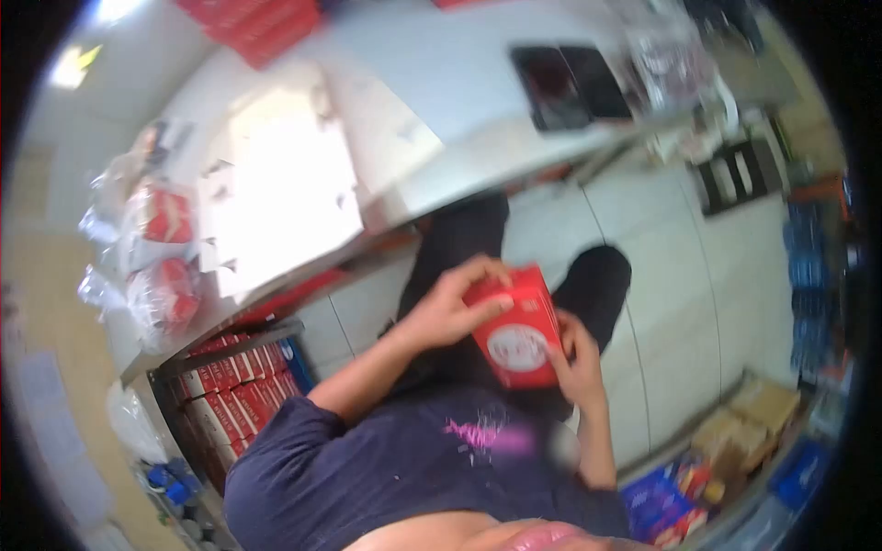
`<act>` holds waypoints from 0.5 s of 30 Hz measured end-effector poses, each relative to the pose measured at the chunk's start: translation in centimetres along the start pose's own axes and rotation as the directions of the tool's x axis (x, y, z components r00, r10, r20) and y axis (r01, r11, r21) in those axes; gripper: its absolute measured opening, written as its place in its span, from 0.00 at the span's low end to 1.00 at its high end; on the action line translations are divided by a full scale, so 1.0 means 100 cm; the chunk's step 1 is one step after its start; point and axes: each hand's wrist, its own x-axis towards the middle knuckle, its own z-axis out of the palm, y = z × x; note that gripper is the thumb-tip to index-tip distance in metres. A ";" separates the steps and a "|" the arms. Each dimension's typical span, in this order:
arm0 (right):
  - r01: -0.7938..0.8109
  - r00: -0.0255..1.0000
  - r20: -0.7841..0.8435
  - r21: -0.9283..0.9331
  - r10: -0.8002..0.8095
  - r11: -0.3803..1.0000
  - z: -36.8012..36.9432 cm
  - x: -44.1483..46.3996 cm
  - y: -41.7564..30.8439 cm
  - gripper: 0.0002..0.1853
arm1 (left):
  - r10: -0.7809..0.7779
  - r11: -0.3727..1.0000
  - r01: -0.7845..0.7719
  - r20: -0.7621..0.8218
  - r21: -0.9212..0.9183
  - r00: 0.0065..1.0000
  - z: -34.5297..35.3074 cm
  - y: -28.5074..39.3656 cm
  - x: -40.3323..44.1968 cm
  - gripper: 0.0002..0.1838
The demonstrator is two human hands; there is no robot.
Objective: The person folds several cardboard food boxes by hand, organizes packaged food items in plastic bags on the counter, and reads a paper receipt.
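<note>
From afar, I have my left hand [452, 308] and right hand [579, 365] gripping the box [516, 351] from opposite sides, where light, even pressure should avoid dents.

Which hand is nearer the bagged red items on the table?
Left. The left hand, at the left side of the held red box, is right of the bagged red items; the right hand, at the box's right side, is farther right.

Light spots [73, 67]: glaring, far left
White sheets [294, 170]: blown out, detail lost
Plastic bags [162, 298]: small bright highlights
Floor tiles [675, 312]: evenly, moderately lit
Red box [519, 312]: soft, its print smeared
Shirt lettering [476, 432]: blurred
Frame edges: black, round vignette, strong fisheye bending
</note>
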 end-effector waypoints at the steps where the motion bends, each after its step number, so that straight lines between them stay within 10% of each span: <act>1: -0.007 0.999 -0.045 0.102 0.012 0.995 0.001 -0.002 0.004 0.24 | -0.082 0.978 0.069 -0.057 -0.198 0.995 0.005 -0.001 0.003 0.16; 6: 0.188 0.919 -0.394 0.447 0.004 0.874 0.004 0.019 0.016 0.25 | -0.072 0.667 -0.012 -0.080 -0.745 0.994 0.006 -0.004 0.011 0.36; 8: 0.337 0.879 -0.440 0.847 0.186 0.411 0.013 0.044 -0.037 0.34 | 0.011 0.741 -0.044 -0.054 -0.670 0.998 0.015 0.012 0.007 0.38; 15: 0.350 0.933 -0.309 0.648 -0.186 0.676 0.063 0.075 -0.099 0.34 | 0.047 0.879 -0.254 -0.457 -0.403 0.888 0.015 0.052 0.007 0.53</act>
